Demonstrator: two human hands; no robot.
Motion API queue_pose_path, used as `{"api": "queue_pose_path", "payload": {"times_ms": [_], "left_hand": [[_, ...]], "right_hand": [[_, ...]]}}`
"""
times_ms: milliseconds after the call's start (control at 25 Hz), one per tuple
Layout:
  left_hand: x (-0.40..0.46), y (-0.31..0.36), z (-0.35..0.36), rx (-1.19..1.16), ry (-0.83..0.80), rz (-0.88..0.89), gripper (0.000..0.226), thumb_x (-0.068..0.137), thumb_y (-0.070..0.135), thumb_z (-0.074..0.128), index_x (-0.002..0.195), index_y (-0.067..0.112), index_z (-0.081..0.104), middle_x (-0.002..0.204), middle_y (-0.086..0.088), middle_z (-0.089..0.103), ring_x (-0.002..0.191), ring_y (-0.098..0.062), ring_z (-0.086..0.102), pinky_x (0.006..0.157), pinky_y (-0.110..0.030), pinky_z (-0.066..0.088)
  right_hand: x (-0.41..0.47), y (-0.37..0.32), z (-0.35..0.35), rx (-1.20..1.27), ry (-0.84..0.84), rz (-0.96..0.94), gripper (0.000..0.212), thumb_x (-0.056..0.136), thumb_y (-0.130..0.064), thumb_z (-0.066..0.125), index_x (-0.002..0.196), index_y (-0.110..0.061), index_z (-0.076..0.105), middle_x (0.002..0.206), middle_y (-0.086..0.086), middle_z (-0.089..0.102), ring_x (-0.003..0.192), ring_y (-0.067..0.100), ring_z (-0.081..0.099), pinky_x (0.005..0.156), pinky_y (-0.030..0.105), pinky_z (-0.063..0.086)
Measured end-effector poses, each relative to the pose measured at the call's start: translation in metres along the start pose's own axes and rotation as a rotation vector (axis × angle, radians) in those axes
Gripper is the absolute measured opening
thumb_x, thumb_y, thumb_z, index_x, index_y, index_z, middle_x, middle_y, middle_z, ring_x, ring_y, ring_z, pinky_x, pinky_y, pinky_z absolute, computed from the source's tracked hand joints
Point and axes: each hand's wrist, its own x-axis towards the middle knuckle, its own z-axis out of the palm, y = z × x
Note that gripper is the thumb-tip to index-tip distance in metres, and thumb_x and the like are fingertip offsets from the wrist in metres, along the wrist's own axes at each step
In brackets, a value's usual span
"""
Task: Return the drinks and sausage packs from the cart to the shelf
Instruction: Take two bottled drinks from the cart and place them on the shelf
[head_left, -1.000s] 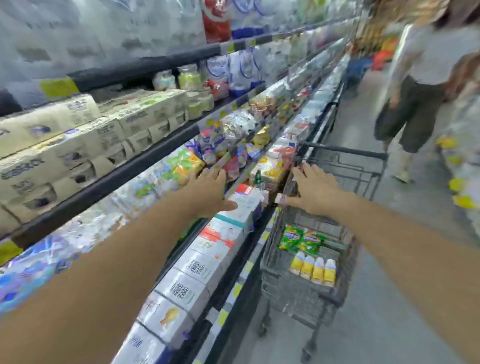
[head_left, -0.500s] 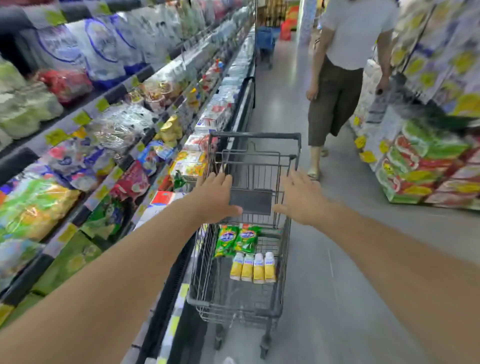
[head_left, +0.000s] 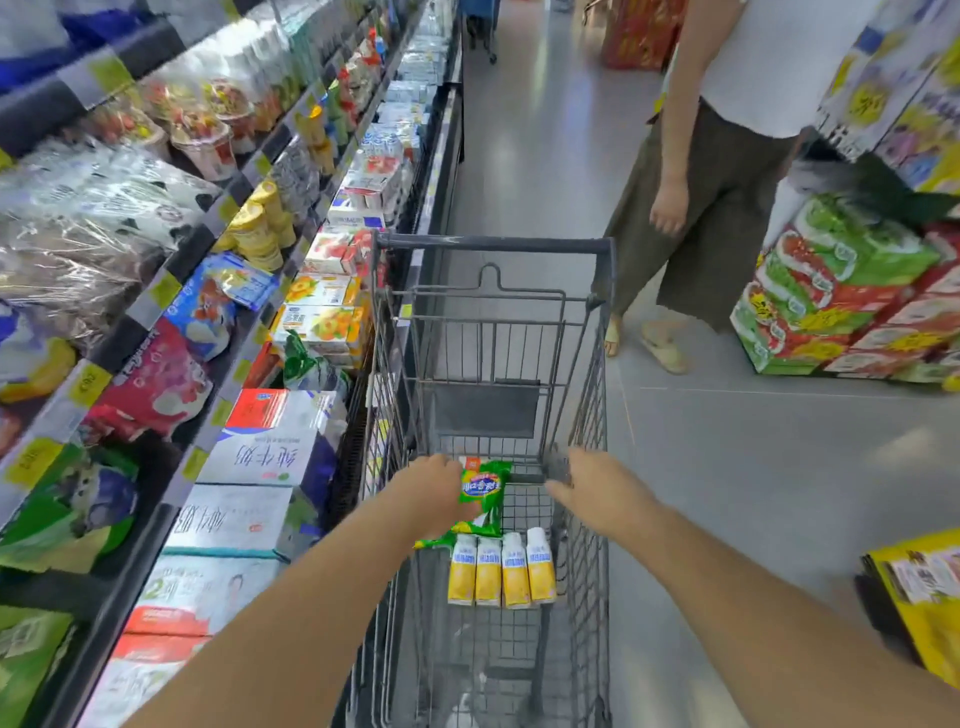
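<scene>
Left hand grips green plastic sausage pack inside grey wire cart. Right hand blurred, grip unclear. Four yellow drink bottles lie in cart, beside shelf.

Both bare forearms extend forward and down, roughly parallel. Left hand, back up, fingers curled out of sight. Right hand blurred, palm down, fingers pointing inward toward the left hand.

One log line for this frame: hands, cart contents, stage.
stage: reaching into cart | left hand: on green sausage pack, grip unclear | right hand: open, empty | four yellow drink bottles: in cart
</scene>
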Motion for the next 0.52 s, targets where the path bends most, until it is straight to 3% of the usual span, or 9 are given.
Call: {"api": "queue_pose_path", "payload": {"times_ms": [160,320,520], "left_hand": [[0.063,-0.02,0.09,-0.126,-0.145,-0.066,0.059,0.093,0.056,0.049,0.124,0.006,0.049,0.129,-0.015,0.051,0.117,-0.031,0.05,0.098,-0.045,0.045],[0.133,-0.035,0.177,-0.109,-0.215,-0.122,0.066,0.093,0.058,0.046,0.139,0.01,0.041,0.145,-0.014,0.043,0.133,-0.031,0.041,0.104,-0.046,0.042],[0.189,-0.043,0.251,-0.131,-0.257,-0.175,0.066,0.091,0.056,0.05,0.135,0.007,0.044,0.138,-0.015,0.049,0.129,-0.032,0.045,0.103,-0.045,0.042]], "right_hand": [[0.064,0.015,0.084,0.048,-0.133,0.134,0.036,0.096,-0.039,0.053,0.111,-0.007,0.058,0.113,0.015,0.067,0.102,0.03,0.064,0.084,0.035,0.052],[0.131,0.04,0.161,0.024,-0.188,0.185,0.037,0.098,-0.036,0.051,0.116,-0.005,0.059,0.121,0.017,0.064,0.113,0.033,0.061,0.088,0.035,0.05],[0.184,0.07,0.244,-0.033,-0.218,0.238,0.027,0.099,-0.02,0.051,0.115,-0.002,0.063,0.121,0.017,0.066,0.112,0.033,0.063,0.089,0.036,0.05]]}}
